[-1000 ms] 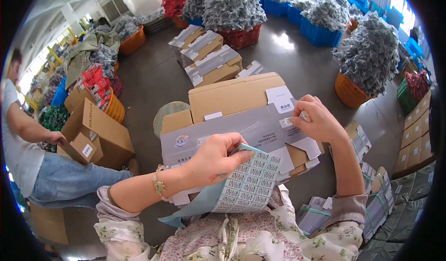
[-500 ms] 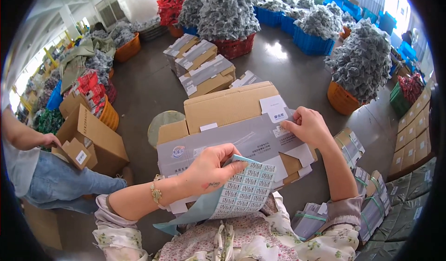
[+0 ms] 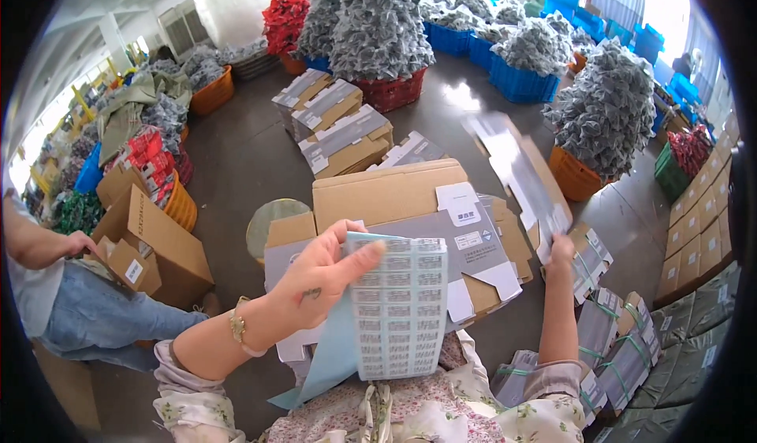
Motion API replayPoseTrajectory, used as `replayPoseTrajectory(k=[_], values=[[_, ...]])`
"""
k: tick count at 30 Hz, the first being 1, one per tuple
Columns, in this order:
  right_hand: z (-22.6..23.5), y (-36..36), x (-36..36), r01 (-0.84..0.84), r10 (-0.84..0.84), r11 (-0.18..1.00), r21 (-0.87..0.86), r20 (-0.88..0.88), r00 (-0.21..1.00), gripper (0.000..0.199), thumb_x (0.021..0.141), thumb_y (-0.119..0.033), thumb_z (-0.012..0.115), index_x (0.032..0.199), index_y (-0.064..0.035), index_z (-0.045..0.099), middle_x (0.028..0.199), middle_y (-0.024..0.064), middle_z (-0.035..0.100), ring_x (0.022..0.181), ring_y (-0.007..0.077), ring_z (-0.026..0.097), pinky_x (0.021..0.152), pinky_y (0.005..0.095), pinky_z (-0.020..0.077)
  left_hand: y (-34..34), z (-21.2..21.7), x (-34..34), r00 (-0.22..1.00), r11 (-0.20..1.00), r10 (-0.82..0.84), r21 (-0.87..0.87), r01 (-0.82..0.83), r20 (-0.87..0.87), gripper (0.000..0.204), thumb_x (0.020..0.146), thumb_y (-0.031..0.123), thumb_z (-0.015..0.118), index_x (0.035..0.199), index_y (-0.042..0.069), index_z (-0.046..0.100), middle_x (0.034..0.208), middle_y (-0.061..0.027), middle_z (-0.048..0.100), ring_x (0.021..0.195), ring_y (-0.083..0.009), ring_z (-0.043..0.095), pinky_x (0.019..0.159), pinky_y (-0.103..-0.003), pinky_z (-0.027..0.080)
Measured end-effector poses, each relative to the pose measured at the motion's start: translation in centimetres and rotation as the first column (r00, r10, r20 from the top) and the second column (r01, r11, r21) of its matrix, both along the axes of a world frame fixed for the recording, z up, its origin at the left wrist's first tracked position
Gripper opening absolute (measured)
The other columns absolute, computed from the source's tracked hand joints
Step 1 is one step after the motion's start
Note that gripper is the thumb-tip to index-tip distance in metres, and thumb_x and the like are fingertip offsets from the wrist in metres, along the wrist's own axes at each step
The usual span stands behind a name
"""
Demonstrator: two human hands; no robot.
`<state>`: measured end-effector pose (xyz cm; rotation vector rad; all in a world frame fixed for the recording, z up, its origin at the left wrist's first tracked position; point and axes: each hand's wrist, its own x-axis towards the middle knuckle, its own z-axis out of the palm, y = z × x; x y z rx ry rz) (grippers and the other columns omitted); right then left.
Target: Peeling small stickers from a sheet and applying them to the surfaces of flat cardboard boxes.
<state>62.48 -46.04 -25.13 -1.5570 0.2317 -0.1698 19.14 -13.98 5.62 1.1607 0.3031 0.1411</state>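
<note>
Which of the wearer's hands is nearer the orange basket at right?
Right. The right hand, holding a flat carton, is below the orange basket in view; the left hand is farther, lower left.

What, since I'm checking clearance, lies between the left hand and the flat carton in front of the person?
The label sheet and blue paper held in the left hand hang in front of part of the flat carton. Nothing else visible stands between them; the carton's right side is uncovered.

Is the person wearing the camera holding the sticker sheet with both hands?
No, only the left hand grips the sticker sheet; the right hand holds a flat grey carton off to the side.
</note>
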Motion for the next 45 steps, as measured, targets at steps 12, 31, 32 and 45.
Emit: replayPoseTrajectory(k=[12, 31, 32, 45], values=[[27.2, 13.5, -23.1, -0.936, 0.910, 0.325, 0.138, 0.224, 0.349, 0.025, 0.090, -0.007, 0.060, 0.113, 0.0023, 0.059, 0.099, 0.0091, 0.065, 0.087, 0.0129, 0.063, 0.075, 0.0247, 0.0514, -0.7, -0.3, 1.5, 0.999, 0.969, 0.028, 0.246, -0.031, 0.017, 0.027, 0.084, 0.002, 0.071, 0.106, 0.000, 0.055, 0.096, -0.0047, 0.065, 0.085, -0.0074, 0.061, 0.073, -0.023, 0.050], [25.8, 15.3, -20.3, -0.365, 0.923, 0.128, -0.922, -0.024, 0.383, 0.016, 0.077, -0.017, 0.068, 0.077, -0.0023, 0.063, 0.094, 0.0112, 0.058, 0.101, 0.0278, 0.052, 0.081, 0.0354, 0.0450, -0.1, -3.6, -0.8, 0.987, 0.838, 0.014, 0.541, 0.075, -0.158, 0.016, 0.085, 0.015, 0.070, 0.086, 0.002, 0.061, 0.056, 0.0053, 0.053, 0.046, 0.0000, 0.040, 0.042, -0.022, 0.028], [25.9, 15.1, -20.4, -0.364, 0.912, 0.101, -0.926, -0.061, 0.407, 0.016, 0.077, -0.018, 0.069, 0.077, -0.0026, 0.064, 0.094, 0.0116, 0.058, 0.100, 0.0276, 0.053, 0.080, 0.0358, 0.0449, -0.1, -3.6, -0.8, 0.987, 0.841, 0.015, 0.535, 0.074, -0.159, 0.016, 0.085, 0.015, 0.070, 0.086, 0.002, 0.061, 0.056, 0.0053, 0.053, 0.046, 0.0000, 0.040, 0.042, -0.022, 0.028], [25.5, 13.0, -19.6, -0.332, 0.857, 0.278, -0.901, 0.077, 0.510, 0.023, 0.080, -0.017, 0.068, 0.072, 0.0026, 0.058, 0.065, 0.0158, 0.060, 0.061, 0.0260, 0.060, 0.058, 0.0366, 0.0462, -0.5, -2.7, -0.2, 0.985, 0.783, -0.018, 0.610, 0.119, -0.170, 0.018, 0.084, 0.018, 0.068, 0.088, 0.003, 0.059, 0.062, -0.0005, 0.057, 0.056, -0.0043, 0.050, 0.050, -0.026, 0.038]])
